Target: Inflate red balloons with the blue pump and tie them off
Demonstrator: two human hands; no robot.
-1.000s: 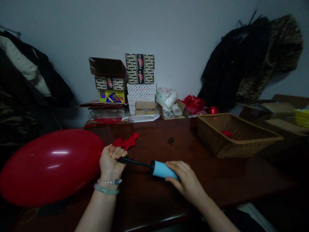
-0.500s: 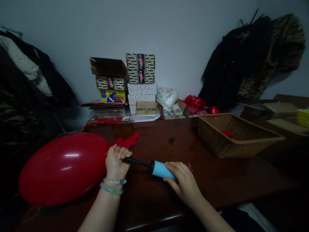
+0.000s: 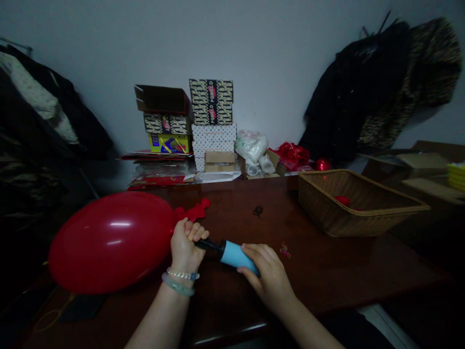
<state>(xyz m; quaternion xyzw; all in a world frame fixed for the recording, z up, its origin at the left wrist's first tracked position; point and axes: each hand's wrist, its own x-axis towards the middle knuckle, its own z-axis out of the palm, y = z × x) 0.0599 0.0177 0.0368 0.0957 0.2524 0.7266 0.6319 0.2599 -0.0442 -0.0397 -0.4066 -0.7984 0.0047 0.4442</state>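
Observation:
A large inflated red balloon [image 3: 112, 242] lies at the left, its neck end tucked against my left hand [image 3: 188, 245]. Those fingers are closed around the black nozzle end of a hand pump, and the balloon's mouth is hidden by them. My right hand [image 3: 267, 276] wraps the light-blue barrel of the balloon pump [image 3: 234, 254]. Between barrel and left fist only a short stretch of black shaft shows. Just behind the left fist are flat red pieces [image 3: 196, 211] on the table.
A wicker basket [image 3: 363, 223] with red items inside stands at the right of the dark wooden table [image 3: 232, 213]. Black bands [image 3: 257, 211] and a small colourful bundle [image 3: 285, 249] lie mid-table. Stacked boxes [image 3: 212, 140] line the wall; coats [image 3: 356, 92] hang beside them.
My hands have come closer together, with less of the pump's black shaft showing. The left hand and the balloon have shifted right; the right hand has moved slightly left.

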